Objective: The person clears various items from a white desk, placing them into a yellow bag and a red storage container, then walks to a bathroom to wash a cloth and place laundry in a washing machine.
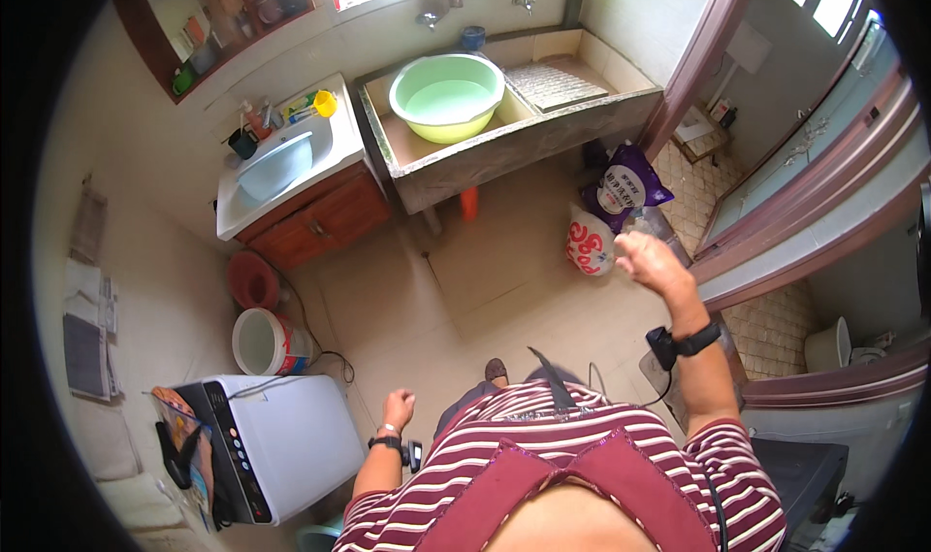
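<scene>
My left hand (pixel 398 408) hangs low near my side, its fingers curled and no object visible in it. To its left is a white top-loading washing machine (pixel 298 435). My right hand (pixel 647 261) is raised in front of me, fingers partly bent; nothing shows in it. Just beyond, on the floor, stand a purple bag of washing powder (pixel 625 188) and a white plastic bag with red writing (pixel 590 240). Farther ahead, a green plastic basin (pixel 447 97) with liquid in it sits in the left part of a stone sink (pixel 494 141).
A white washbasin (pixel 342 126) on a wooden cabinet (pixel 320 217) holds a light-blue basin (pixel 278 166). A white bucket (pixel 258 341) and a red bucket (pixel 252 280) stand by the left wall, beside a cable (pixel 348 366) on the floor. Doorways lie to the right.
</scene>
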`<action>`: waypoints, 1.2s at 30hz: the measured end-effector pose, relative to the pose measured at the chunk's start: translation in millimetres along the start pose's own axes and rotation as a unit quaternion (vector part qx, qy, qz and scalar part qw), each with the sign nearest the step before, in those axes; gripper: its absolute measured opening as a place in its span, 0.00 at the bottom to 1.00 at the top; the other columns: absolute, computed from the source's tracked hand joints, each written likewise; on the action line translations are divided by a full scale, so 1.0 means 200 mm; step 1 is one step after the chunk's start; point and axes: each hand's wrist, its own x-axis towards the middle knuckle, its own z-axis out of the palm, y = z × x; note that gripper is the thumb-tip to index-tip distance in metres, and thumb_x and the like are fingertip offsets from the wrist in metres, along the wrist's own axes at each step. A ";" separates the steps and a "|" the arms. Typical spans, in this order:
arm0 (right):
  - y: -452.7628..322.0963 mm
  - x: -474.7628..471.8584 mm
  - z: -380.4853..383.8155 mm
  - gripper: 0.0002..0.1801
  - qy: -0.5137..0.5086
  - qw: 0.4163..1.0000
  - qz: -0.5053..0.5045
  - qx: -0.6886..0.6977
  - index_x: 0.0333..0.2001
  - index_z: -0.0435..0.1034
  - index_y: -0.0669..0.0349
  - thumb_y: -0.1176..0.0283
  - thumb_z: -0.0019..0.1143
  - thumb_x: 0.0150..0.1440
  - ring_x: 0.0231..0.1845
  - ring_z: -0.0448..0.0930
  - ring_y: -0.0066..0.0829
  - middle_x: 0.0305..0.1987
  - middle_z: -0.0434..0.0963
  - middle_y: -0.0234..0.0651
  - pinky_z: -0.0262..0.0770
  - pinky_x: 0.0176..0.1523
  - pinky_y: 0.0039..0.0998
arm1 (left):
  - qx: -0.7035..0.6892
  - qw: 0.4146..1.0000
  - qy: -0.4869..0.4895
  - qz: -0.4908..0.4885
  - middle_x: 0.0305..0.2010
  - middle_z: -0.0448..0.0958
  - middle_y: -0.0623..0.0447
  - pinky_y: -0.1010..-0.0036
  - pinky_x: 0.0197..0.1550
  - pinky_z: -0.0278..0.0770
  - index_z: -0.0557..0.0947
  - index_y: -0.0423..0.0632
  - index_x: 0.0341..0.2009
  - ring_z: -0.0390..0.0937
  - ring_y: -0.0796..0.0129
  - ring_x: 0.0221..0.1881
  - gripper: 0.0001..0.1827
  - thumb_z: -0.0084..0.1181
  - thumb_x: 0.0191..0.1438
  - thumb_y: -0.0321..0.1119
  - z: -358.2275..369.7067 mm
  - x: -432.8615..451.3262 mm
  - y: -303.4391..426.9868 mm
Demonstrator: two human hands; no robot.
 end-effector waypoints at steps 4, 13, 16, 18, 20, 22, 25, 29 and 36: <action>0.26 0.51 -0.04 0.16 0.016 0.994 0.007 0.106 0.43 0.71 0.64 0.72 0.62 0.49 0.38 0.77 0.47 0.35 0.76 0.47 0.75 0.44 0.39 | -0.010 0.996 0.058 0.062 0.36 0.82 0.41 0.63 0.44 0.78 0.83 0.42 0.37 0.81 0.50 0.39 0.11 0.58 0.51 0.33 -0.28 0.46 0.55; 0.69 2.18 -0.12 0.15 -0.008 0.857 0.050 0.514 0.44 0.72 0.68 0.70 0.59 0.56 0.33 0.80 0.23 0.39 0.78 0.35 0.76 0.31 0.24 | -0.125 0.967 0.215 0.054 0.35 0.82 0.43 0.70 0.42 0.78 0.81 0.37 0.40 0.81 0.61 0.36 0.10 0.57 0.53 0.28 -0.55 1.18 1.36; 0.80 2.73 -0.18 0.12 0.002 0.800 0.063 0.596 0.42 0.72 0.65 0.71 0.60 0.56 0.32 0.81 0.26 0.38 0.77 0.35 0.76 0.29 0.24 | -0.157 0.960 0.229 -0.011 0.30 0.81 0.46 0.72 0.38 0.78 0.81 0.37 0.41 0.81 0.66 0.33 0.11 0.55 0.53 0.27 -0.63 1.33 1.58; 0.87 3.09 -0.23 0.11 0.000 0.776 0.083 0.625 0.41 0.72 0.64 0.69 0.60 0.56 0.33 0.80 0.26 0.37 0.76 0.34 0.76 0.29 0.26 | -0.217 0.950 0.219 -0.052 0.29 0.81 0.49 0.75 0.36 0.78 0.81 0.37 0.41 0.80 0.69 0.32 0.10 0.55 0.54 0.26 -0.67 1.44 1.78; 0.93 3.40 -0.23 0.11 -0.006 0.754 0.082 0.652 0.41 0.71 0.61 0.68 0.60 0.56 0.34 0.80 0.26 0.36 0.76 0.33 0.77 0.31 0.27 | -0.271 0.937 0.213 -0.056 0.29 0.81 0.50 0.77 0.35 0.78 0.80 0.36 0.41 0.80 0.70 0.30 0.10 0.55 0.54 0.26 -0.70 1.56 1.96; 0.99 3.70 -0.18 0.10 -0.019 0.735 0.091 0.672 0.39 0.71 0.60 0.68 0.61 0.56 0.34 0.80 0.28 0.35 0.76 0.32 0.77 0.31 0.28 | -0.269 0.940 0.204 -0.051 0.30 0.81 0.50 0.76 0.37 0.79 0.80 0.35 0.42 0.80 0.71 0.31 0.11 0.55 0.55 0.26 -0.70 1.69 2.10; 1.00 4.07 -0.11 0.08 -0.035 0.725 0.134 0.675 0.37 0.71 0.60 0.71 0.60 0.56 0.31 0.80 0.31 0.34 0.76 0.35 0.78 0.29 0.31 | -0.299 0.933 0.193 -0.059 0.31 0.80 0.50 0.76 0.38 0.79 0.80 0.35 0.42 0.80 0.71 0.32 0.11 0.56 0.54 0.26 -0.73 1.81 2.27; 0.98 4.47 -0.03 0.08 -0.073 0.723 0.153 0.670 0.37 0.71 0.62 0.72 0.60 0.55 0.30 0.79 0.32 0.34 0.76 0.36 0.78 0.25 0.32 | -0.294 0.936 0.179 -0.072 0.34 0.81 0.50 0.80 0.33 0.77 0.80 0.37 0.44 0.80 0.72 0.32 0.12 0.54 0.56 0.26 -0.78 1.90 2.26; 0.94 4.92 0.03 0.13 -0.058 0.692 0.164 0.701 0.39 0.73 0.59 0.70 0.65 0.49 0.37 0.77 0.38 0.39 0.75 0.37 0.79 0.33 0.38 | -0.327 0.915 0.196 -0.127 0.34 0.80 0.51 0.77 0.38 0.77 0.78 0.34 0.45 0.79 0.72 0.33 0.13 0.54 0.56 0.26 -1.00 2.12 2.29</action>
